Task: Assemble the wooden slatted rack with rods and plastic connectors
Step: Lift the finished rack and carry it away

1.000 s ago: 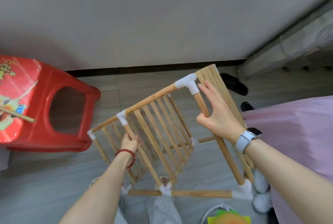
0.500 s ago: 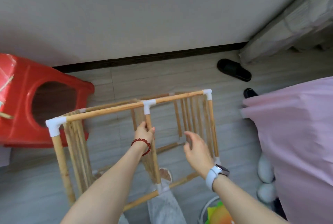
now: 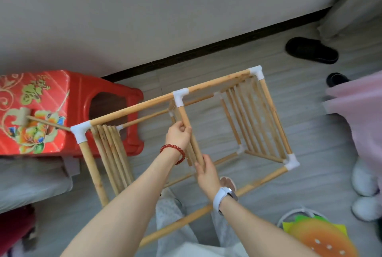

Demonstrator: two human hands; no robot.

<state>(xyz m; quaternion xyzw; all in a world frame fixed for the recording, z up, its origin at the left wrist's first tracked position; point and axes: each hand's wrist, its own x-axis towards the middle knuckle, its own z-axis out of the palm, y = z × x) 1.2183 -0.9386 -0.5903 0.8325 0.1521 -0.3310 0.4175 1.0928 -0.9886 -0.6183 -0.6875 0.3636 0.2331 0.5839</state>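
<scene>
Grey floor, both hands gripping rack's (image 3: 244, 101) middle rod (image 3: 189, 130)

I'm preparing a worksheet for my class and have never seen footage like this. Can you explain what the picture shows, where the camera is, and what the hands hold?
There is no machine here: a person wears a camera on the head, looking down at their own arms. They stand over a half-built wooden rack of rods joined by white plastic connectors. The left hand, with a red bead bracelet, has its grip on the middle rod. The right hand, with a watch, holds the same rod lower down. Beside the rack on the floor stand a red stool and a black slipper.
</scene>
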